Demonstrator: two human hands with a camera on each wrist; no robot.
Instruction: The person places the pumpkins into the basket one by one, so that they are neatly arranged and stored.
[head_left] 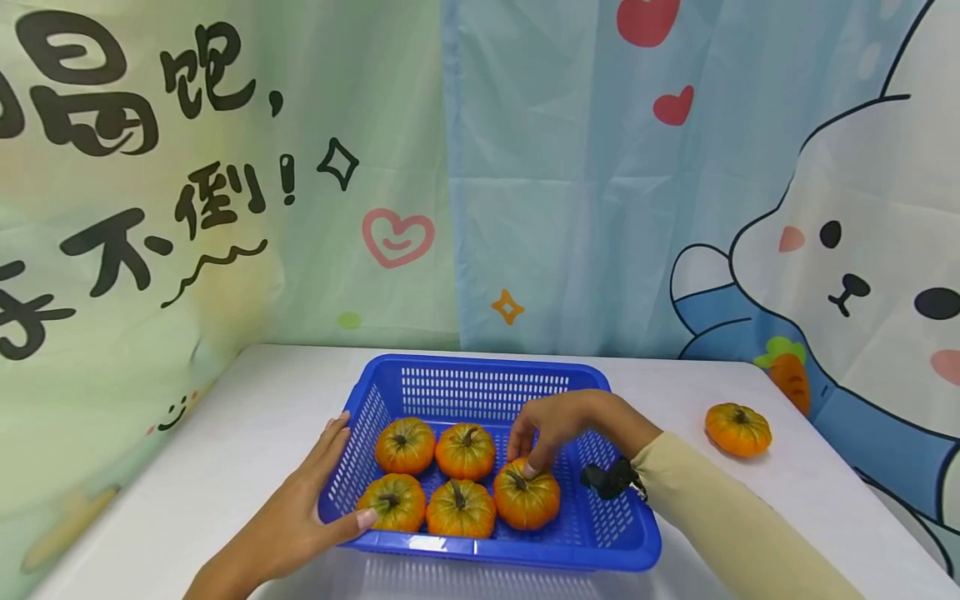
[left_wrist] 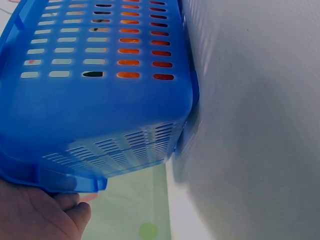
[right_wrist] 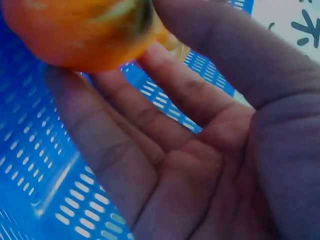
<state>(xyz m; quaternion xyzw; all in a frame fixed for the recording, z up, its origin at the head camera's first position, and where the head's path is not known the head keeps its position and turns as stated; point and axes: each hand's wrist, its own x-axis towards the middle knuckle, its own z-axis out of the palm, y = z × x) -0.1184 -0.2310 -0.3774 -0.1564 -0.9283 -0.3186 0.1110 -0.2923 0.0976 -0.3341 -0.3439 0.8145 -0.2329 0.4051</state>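
Note:
A blue plastic basket point(head_left: 480, 546) stands on the table with several small orange pumpkins in two rows. In its front row, my right hand point(head_left: 551, 425) holds the rightmost pumpkin point(head_left: 527, 500) from above, thumb by the stem. The right wrist view shows that pumpkin point(right_wrist: 85, 35) at the fingertips, with the palm away from it. My left hand point(head_left: 303, 508) rests against the basket's left side, fingers straight along the rim and thumb over the front-left corner. In the left wrist view, this hand point(left_wrist: 42, 215) touches the basket's rim point(left_wrist: 65, 181).
Another small pumpkin point(head_left: 738, 430) lies on the white table point(head_left: 675, 392), right of the basket. Behind the table hangs a printed curtain point(head_left: 540, 208). A black object point(head_left: 611, 478) sits at the right wrist, over the basket's right side.

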